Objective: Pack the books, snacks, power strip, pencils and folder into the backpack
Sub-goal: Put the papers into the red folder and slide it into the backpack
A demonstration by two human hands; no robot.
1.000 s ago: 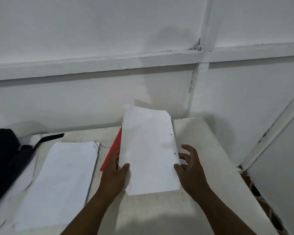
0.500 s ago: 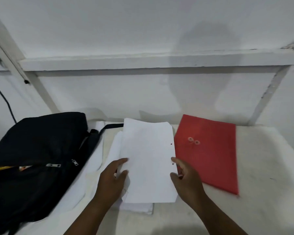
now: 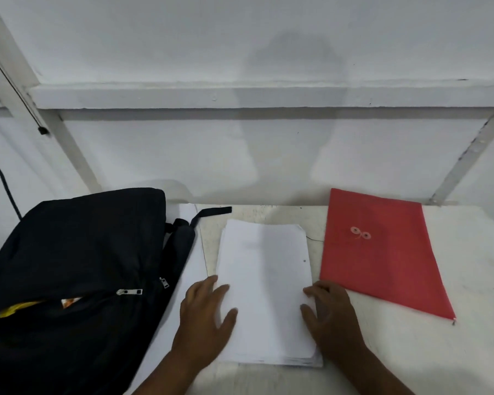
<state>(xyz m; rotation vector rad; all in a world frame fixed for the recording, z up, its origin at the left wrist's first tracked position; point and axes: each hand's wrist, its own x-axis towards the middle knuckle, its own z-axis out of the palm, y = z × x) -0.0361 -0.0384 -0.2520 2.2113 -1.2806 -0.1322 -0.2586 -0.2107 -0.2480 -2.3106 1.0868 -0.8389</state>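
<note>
Two bare hands rest on a thick stack of white loose paper (image 3: 264,292) lying flat on the white table (image 3: 468,280). Left hand (image 3: 207,316) and right hand (image 3: 330,317) press its lower edges, fingers relaxed, gripping nothing. A flat red string-tie folder (image 3: 379,252) lies just right; the black fabric backpack (image 3: 75,266) sits left, partly unzipped. Squaring the stack seems underway; next probably calls for sliding it into the folder.

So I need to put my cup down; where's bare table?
Free: the table right of the red folder, and the near edge below it. Crowded: backpack, paper stack and both hands fill the left and middle.
</note>
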